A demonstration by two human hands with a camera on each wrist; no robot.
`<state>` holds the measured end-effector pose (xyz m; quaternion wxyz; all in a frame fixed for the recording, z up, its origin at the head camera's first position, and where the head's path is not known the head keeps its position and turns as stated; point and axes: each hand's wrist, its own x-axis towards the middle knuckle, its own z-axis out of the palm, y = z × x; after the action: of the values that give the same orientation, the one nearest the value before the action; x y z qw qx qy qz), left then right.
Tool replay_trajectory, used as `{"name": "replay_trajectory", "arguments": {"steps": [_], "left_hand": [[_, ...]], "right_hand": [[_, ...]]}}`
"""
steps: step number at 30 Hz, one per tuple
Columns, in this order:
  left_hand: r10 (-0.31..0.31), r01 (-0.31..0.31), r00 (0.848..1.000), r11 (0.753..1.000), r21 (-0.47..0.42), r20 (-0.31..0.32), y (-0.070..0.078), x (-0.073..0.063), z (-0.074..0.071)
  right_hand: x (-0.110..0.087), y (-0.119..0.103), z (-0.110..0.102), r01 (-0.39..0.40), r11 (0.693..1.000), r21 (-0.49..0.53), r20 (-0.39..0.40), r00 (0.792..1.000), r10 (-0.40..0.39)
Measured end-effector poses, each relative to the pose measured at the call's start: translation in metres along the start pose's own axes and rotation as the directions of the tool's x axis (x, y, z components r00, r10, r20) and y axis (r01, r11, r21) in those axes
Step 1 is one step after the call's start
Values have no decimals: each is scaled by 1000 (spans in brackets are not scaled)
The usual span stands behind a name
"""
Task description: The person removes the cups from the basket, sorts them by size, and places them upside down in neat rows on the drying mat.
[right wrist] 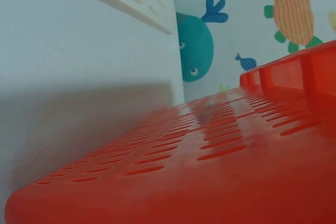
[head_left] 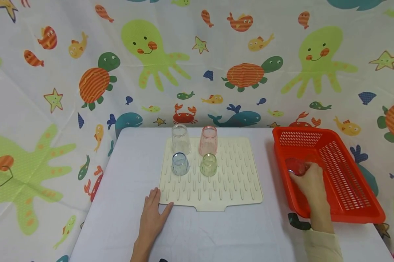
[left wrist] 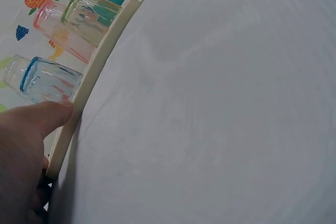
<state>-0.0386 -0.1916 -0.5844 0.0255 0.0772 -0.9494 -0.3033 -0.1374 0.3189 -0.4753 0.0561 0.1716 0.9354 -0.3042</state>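
Note:
In the head view my left hand (head_left: pixel 151 216) rests at the near left corner of a cream drainer board (head_left: pixel 234 171), its thumb along the front edge. My right hand (head_left: pixel 310 180) reaches into a red plastic basket (head_left: pixel 347 214) and holds a clear glass (head_left: pixel 292 166) between thumb and fingers. Two small tumblers, one blue (head_left: pixel 180 164) and one green (head_left: pixel 208 165), stand on the board. Behind them are a tall clear glass (head_left: pixel 180 140) and a tall pink glass (head_left: pixel 208 142). The right wrist view shows the basket's slotted side, with my right hand out of sight.
A white cloth (head_left: pixel 216 233) covers the table. Behind it hangs a curtain (head_left: pixel 197 65) printed with sea animals. The basket stands at the table's right side, to the right of the board. A black strap piece (head_left: pixel 298 222) shows near my right wrist.

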Motion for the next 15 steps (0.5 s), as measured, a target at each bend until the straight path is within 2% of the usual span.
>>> {"name": "replay_trajectory", "arguments": {"steps": [4,8,15], "left_hand": [[1,-1,1000,1000,0,2,0,0,0],[1,-1,1000,1000,-3,-1,0,0,0],[2,-2,1000,1000,3,-4,-1,0,2]], "right_hand": [[3,0,-1,-10,999,-37,37,999,11],[4,0,-3,-53,996,-73,86,995,59],[6,2,-4,-72,994,-81,96,992,79]]}}
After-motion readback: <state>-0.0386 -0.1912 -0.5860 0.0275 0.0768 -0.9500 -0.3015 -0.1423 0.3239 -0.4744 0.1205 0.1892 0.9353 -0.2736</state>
